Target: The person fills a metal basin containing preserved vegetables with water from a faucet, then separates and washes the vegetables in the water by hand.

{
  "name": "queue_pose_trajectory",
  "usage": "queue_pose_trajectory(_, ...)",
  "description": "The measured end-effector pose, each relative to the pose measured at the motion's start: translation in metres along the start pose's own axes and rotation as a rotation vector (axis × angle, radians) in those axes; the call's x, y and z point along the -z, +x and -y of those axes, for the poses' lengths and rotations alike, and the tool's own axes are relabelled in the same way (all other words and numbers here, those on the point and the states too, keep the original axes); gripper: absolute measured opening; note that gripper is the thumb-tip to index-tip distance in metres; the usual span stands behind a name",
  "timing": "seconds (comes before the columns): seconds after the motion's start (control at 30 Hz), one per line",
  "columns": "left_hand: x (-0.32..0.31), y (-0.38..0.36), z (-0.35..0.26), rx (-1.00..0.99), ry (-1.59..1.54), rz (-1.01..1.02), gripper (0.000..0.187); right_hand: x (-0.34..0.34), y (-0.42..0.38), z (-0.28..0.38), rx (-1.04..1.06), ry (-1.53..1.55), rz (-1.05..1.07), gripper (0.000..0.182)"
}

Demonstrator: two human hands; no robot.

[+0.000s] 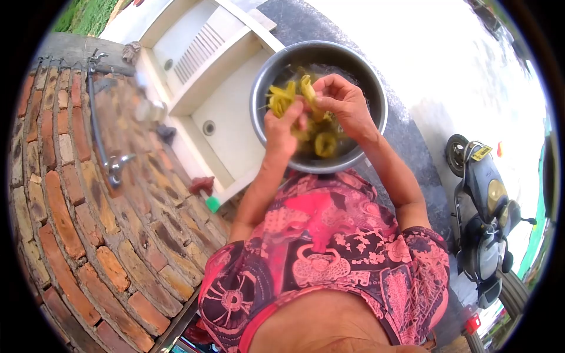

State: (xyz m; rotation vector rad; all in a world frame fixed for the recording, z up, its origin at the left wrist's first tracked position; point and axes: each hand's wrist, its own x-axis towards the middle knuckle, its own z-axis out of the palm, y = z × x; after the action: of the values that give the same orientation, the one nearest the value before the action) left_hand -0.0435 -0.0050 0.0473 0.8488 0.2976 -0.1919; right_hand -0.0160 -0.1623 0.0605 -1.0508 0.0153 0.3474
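A large metal basin point(257, 112) of dark water stands in front of me, with yellow-green leafy vegetable pieces point(325, 144) in it. Over the basin my left hand point(282, 129) is closed around a bunch of yellow-green leafy vegetable point(282, 97), its frayed end sticking out past the fingers. Close beside it, my right hand point(347, 109) pinches a pale stalk point(308, 88) of the same vegetable between thumb and fingers. The two hands nearly touch. Motion blurs the left fingers, and the hands hide part of what they hold.
Left of the basin is a white double sink point(229, 112) with a ribbed washboard point(203, 50). A brick wall point(76, 235) carries a pipe with a tap point(116, 167). A dark red cloth point(202, 186) lies on the sink's rim. A scooter point(485, 200) is parked at the right.
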Motion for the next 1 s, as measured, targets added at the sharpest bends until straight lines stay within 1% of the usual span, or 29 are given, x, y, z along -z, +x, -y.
queue_pose_trajectory(0.07, -0.005, 0.0, 0.001, -0.06, 0.126, 0.051, 0.021, -0.007, 0.0, -0.004, 0.11, -0.189, 0.014, 0.019)
queue_pose_trajectory(0.1, -0.008, 0.0, -0.001, -0.078, 0.187, 0.02, 0.02, -0.01, -0.003, -0.002, 0.099, -0.189, -0.027, 0.013)
queue_pose_trajectory(0.13, -0.005, 0.001, 0.0, -0.076, 0.186, 0.016, 0.02, -0.008, -0.004, -0.002, 0.095, -0.188, -0.026, 0.013)
queue_pose_trajectory(0.2, 0.003, 0.003, 0.002, -0.114, 0.261, 0.051, 0.014, -0.002, -0.008, -0.002, 0.048, -0.607, -0.038, 0.007)
queue_pose_trajectory(0.23, 0.003, 0.001, 0.001, -0.108, 0.262, 0.051, 0.014, -0.002, -0.009, 0.001, 0.045, -0.605, -0.042, 0.007)
queue_pose_trajectory(0.3, 0.001, -0.003, -0.002, -0.105, 0.41, 0.078, 0.009, -0.002, -0.012, 0.01, 0.132, -0.809, 0.028, 0.008)
queue_pose_trajectory(0.33, 0.003, -0.004, -0.001, -0.098, 0.412, 0.08, 0.009, -0.003, -0.014, 0.013, 0.176, -0.909, 0.062, 0.009)
queue_pose_trajectory(0.37, 0.004, -0.006, -0.001, -0.112, 0.556, 0.077, 0.01, -0.003, -0.014, 0.014, 0.172, -0.907, 0.058, 0.009)
queue_pose_trajectory(0.4, 0.006, -0.006, 0.0, -0.128, 0.7, 0.074, 0.012, -0.004, -0.014, 0.014, 0.171, -0.972, 0.076, 0.01)
queue_pose_trajectory(0.43, 0.006, -0.005, 0.001, -0.123, 0.701, 0.076, 0.012, -0.005, -0.013, 0.013, 0.17, -1.037, 0.093, 0.011)
queue_pose_trajectory(0.47, 0.007, -0.002, 0.003, -0.167, 0.754, 0.078, 0.013, -0.006, -0.013, 0.01, 0.165, -1.035, 0.091, 0.011)
queue_pose_trajectory(0.5, 0.007, -0.001, 0.005, -0.21, 0.807, 0.078, 0.015, -0.007, -0.012, 0.005, 0.217, -1.048, 0.074, 0.011)
queue_pose_trajectory(0.53, 0.008, -0.001, 0.005, -0.206, 0.809, 0.078, 0.015, -0.007, -0.012, 0.001, 0.27, -1.061, 0.057, 0.011)
queue_pose_trajectory(0.57, 0.008, 0.0, 0.005, -0.154, 0.783, 0.07, 0.014, -0.008, -0.012, 0.0, 0.266, -1.059, 0.055, 0.011)
queue_pose_trajectory(0.6, 0.009, -0.001, 0.004, -0.101, 0.757, 0.062, 0.013, -0.009, -0.013, 0.0, 0.195, -0.961, 0.038, 0.011)
queue_pose_trajectory(0.63, 0.009, -0.003, 0.004, -0.096, 0.758, 0.06, 0.013, -0.01, -0.014, -0.001, 0.125, -0.864, 0.021, 0.011)
queue_pose_trajectory(0.7, 0.009, -0.004, 0.004, 0.01, 0.494, 0.068, 0.005, -0.01, -0.014, -0.007, 0.109, -0.809, -0.003, 0.01)
queue_pose_trajectory(0.77, 0.011, -0.001, 0.006, -0.003, 0.439, 0.059, 0.005, -0.013, -0.014, -0.011, 0.091, -0.755, -0.03, 0.01)
queue_pose_trajectory(0.8, 0.012, -0.001, 0.007, -0.016, 0.383, 0.053, 0.005, -0.016, -0.012, -0.012, 0.184, -0.82, -0.106, 0.009)
queue_pose_trajectory(0.83, 0.014, -0.001, 0.006, 0.008, 0.273, 0.092, 0.007, -0.015, -0.008, -0.012, 0.281, -0.886, -0.183, 0.009)
queue_pose_trajectory(0.87, 0.008, -0.007, -0.002, 0.013, 0.272, 0.099, 0.007, 0.0, 0.002, -0.018, 0.384, -0.926, -0.284, 0.009)
queue_pose_trajectory(0.93, -0.001, -0.015, -0.022, -0.111, 0.096, 0.065, 0.011, 0.039, 0.007, -0.011, 0.159, -0.761, -0.375, 0.008)
queue_pose_trajectory(1.0, 0.021, -0.009, -0.039, -0.153, 0.056, 0.063, 0.015, 0.059, 0.001, 0.011, 0.183, -0.671, -0.439, 0.01)
